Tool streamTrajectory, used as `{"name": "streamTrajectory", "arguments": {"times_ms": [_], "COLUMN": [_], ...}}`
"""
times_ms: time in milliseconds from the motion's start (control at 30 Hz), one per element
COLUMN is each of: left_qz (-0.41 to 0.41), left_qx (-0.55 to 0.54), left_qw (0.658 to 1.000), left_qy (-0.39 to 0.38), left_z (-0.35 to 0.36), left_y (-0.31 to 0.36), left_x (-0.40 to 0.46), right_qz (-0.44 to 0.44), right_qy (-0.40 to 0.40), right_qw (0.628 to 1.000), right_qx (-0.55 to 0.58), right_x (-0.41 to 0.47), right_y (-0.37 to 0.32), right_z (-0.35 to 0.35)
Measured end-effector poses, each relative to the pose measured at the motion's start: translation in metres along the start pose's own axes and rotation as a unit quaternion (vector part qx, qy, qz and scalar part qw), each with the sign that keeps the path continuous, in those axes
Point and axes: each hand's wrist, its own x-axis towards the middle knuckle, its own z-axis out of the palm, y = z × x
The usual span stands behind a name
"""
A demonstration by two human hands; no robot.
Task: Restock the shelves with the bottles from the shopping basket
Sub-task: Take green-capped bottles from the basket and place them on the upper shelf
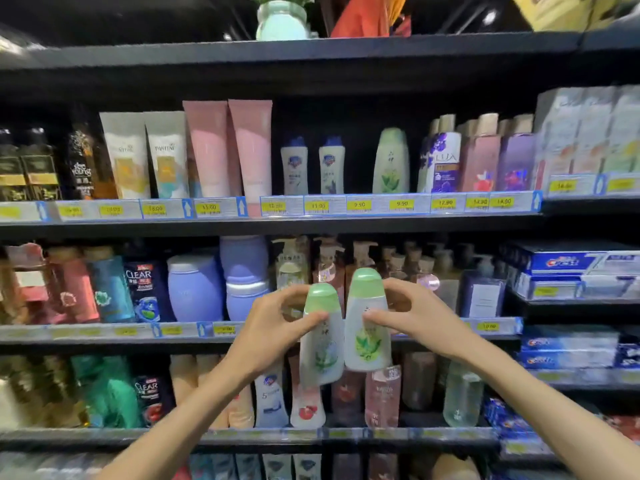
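I hold two white bottles with green caps side by side in front of the middle shelves. My left hand [277,327] grips the left green-capped bottle [320,344], which tilts slightly. My right hand [412,317] grips the right green-capped bottle [367,327], held a little higher and upright. A matching green-capped bottle [391,162] stands alone on the upper shelf [311,221], with dark gaps on both sides of it. The shopping basket is out of view.
The upper shelf also carries two small blue-capped bottles [311,168], pink tubes [228,150] and purple Lux bottles [446,157]. Lower shelves are packed with shampoo bottles, lilac jars [195,289] and toothpaste boxes [568,265]. A vase [281,20] stands on top.
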Motion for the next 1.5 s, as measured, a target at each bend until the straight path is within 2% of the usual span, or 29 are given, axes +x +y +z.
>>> {"name": "streamTrajectory", "arguments": {"times_ms": [300, 567, 867, 967, 1500], "left_qz": [0.11, 0.178, 0.209, 0.206, 0.181], "left_qx": [-0.045, -0.049, 0.021, 0.04, 0.086], "left_qw": [0.993, 0.982, 0.974, 0.974, 0.972], "left_qy": [0.01, 0.034, 0.079, 0.084, 0.126], "left_z": [-0.037, -0.056, -0.071, -0.075, -0.071], "left_y": [0.069, 0.104, 0.124, 0.117, 0.106], "left_x": [0.089, 0.173, 0.217, 0.22, 0.251], "right_qz": [-0.065, -0.088, -0.12, -0.106, 0.028], "right_qy": [0.059, 0.146, 0.223, 0.24, 0.21], "right_qw": [0.996, 0.985, 0.963, 0.957, 0.941], "right_qx": [-0.013, -0.021, -0.089, -0.127, -0.266], "right_x": [0.037, 0.081, 0.14, 0.161, 0.203], "right_y": [-0.064, -0.105, -0.125, -0.113, -0.068], "right_z": [-0.07, -0.13, -0.167, -0.165, -0.134]}}
